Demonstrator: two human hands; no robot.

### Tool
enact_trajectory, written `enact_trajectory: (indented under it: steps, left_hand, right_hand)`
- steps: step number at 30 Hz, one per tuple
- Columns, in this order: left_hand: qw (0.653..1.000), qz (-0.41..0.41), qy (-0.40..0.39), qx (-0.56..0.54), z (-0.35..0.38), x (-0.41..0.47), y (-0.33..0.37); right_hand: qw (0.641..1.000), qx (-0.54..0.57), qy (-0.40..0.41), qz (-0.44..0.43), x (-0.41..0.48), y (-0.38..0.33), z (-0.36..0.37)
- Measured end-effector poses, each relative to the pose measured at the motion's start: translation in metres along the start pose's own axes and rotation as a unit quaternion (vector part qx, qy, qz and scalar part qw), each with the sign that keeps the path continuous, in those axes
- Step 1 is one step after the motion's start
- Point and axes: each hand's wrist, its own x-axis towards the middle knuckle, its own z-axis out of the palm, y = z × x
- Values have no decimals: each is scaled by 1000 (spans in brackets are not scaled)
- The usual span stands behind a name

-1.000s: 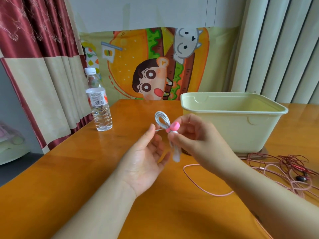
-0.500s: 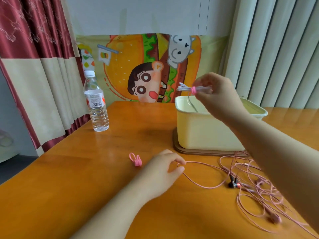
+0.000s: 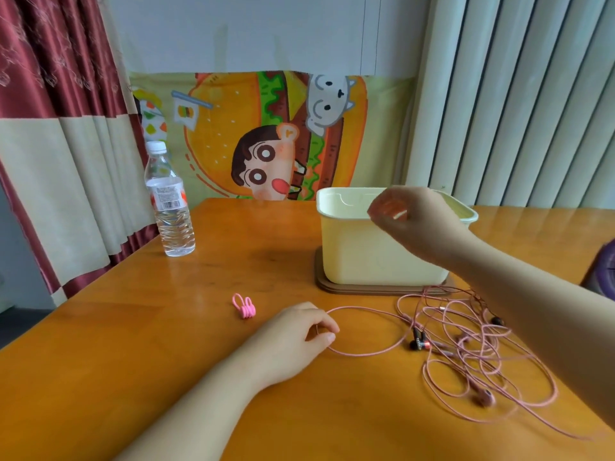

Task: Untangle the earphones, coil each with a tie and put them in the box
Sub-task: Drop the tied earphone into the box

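Note:
A pale yellow box [image 3: 352, 257] stands on a brown base on the wooden table. My right hand [image 3: 412, 217] hovers over its front rim, blurred, fingers loosely curled, with no coil visible in it. The box's inside is hidden from here. My left hand [image 3: 293, 334] rests on the table and pinches the looped end of a pink earphone cable [image 3: 366, 352]. That cable runs right into a tangle of pink and dark red earphones [image 3: 466, 347] in front of the box. A pink tie [image 3: 244, 306] lies loose on the table, left of my left hand.
A water bottle [image 3: 169, 207] stands at the table's left edge beside a red and cream curtain. A cartoon cloth hangs behind the table. A purple object [image 3: 604, 274] shows at the right edge. The tangle's strands spread toward the front right of the table [image 3: 133, 327].
My right hand carried the tied white coil from in front of me to above the box; the coil is no longer visible in it. My left hand dropped to the table and pinched the pink cable.

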Motion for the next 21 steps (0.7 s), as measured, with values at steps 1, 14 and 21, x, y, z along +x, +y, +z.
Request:
enact_trajectory:
  steps: [1,14,21]
  left_hand:
    - [1000,-1,5,1,0,0,0]
    - [997,8,44,58,21,7,35]
    - [988,36,-17,150,51,15,77]
  right_hand:
    - [999,-6,-36,-8,-8,0,-4]
    - [884,-186,-429,24,-113,44,-33]
    - [896,-131,-425,-13,-134,40,-38]
